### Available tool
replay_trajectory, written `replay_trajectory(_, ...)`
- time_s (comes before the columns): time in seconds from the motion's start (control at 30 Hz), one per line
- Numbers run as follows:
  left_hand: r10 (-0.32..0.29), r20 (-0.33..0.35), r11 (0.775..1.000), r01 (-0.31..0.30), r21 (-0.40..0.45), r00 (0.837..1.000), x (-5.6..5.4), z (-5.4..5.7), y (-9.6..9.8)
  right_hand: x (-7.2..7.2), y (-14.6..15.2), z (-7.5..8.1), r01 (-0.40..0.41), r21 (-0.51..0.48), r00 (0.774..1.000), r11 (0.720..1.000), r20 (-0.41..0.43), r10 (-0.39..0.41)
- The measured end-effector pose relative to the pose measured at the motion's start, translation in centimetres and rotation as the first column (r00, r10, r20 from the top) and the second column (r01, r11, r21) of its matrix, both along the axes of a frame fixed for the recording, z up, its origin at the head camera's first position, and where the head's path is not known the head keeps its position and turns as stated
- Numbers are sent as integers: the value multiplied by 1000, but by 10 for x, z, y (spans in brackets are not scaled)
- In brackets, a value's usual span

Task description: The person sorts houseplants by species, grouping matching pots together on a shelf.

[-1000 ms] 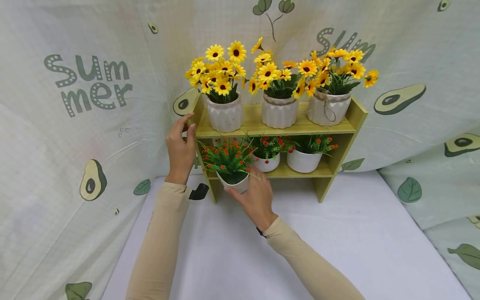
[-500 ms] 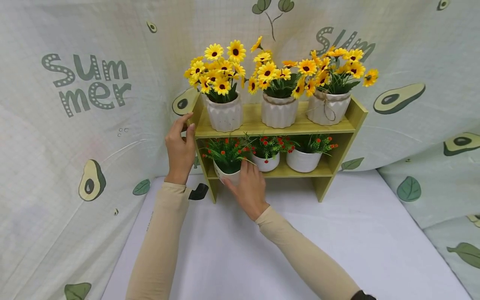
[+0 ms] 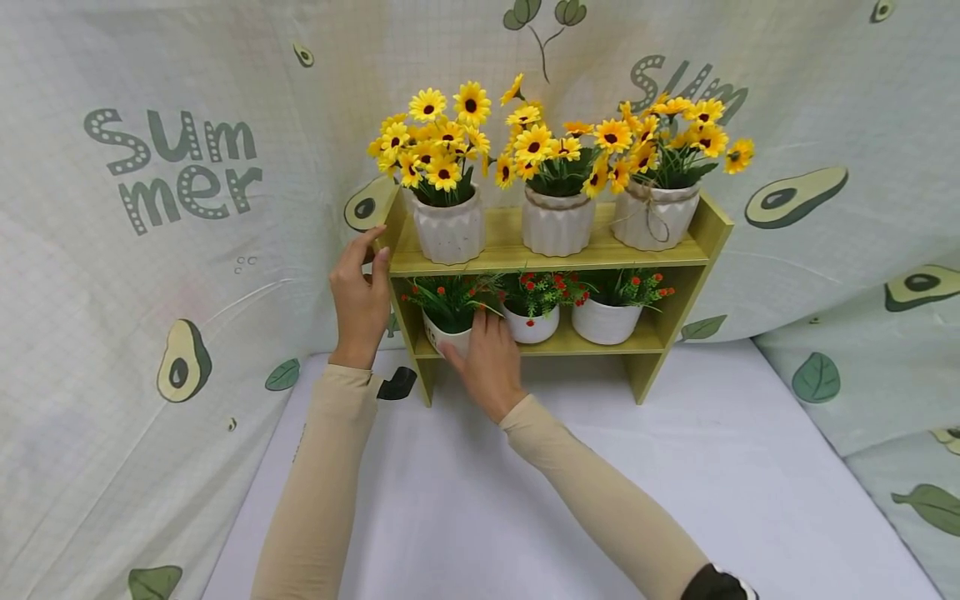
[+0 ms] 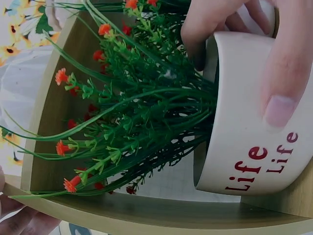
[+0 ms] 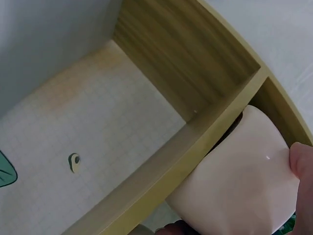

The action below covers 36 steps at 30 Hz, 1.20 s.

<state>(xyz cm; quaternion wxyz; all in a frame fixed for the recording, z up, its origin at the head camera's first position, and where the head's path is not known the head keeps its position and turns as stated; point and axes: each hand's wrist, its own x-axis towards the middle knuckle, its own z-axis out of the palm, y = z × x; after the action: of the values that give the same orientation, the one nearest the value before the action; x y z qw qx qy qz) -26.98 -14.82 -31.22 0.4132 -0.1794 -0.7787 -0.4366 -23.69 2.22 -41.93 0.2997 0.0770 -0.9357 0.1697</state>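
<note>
My right hand (image 3: 487, 364) grips a white flower pot (image 3: 447, 338) with red flowers and green grass leaves, at the left end of the wooden shelf's (image 3: 592, 348) lower tier. In the left wrist view the thumb lies on the side of this pot (image 4: 244, 107), which bears red "Life" lettering, and the fingers are at its rim. The right wrist view shows the thumb against the pot (image 5: 239, 181), close to the shelf board (image 5: 195, 147). With thumb and fingers, my left hand (image 3: 360, 300) holds the upper edge of the shelf's left side panel.
Two more white pots, the middle pot (image 3: 532, 323) and the right pot (image 3: 606, 321), stand on the lower tier. Above sit three ribbed pots with yellow flowers: left (image 3: 450, 229), middle (image 3: 558, 225), right (image 3: 658, 218). Behind hangs a printed cloth (image 3: 300, 167); a white tabletop (image 3: 585, 483) lies below.
My right hand has moved the pot inward and slightly left, from in front of the lower tier into its left end; the pot now tilts less. My left hand stays on the side panel.
</note>
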Motion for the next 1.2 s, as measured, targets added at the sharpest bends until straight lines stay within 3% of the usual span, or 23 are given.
replay_trajectory(0.4, -5, 8, 1000, 5, 14, 1000, -1, 0, 2, -12, -2, -1, 31, 26, 999, 999, -11, -31)
replay_trajectory(0.6, -4, 16, 1000, 4, 27, 1000, -1, -2, 1, -5, 2, -6, -13, -10, 1000, 1000, 10, 13)
replay_trajectory(0.9, 4, 34, 999, -6, 44, 999, -1, -5, 1, 37, 23, -25, -135, -125, 989, 983, 50, 142)
replay_trajectory(1.2, -8, 91, 999, 3, 51, 996, 3, -7, 0, 93, 46, -64, -194, -149, 975, 970, 76, 207)
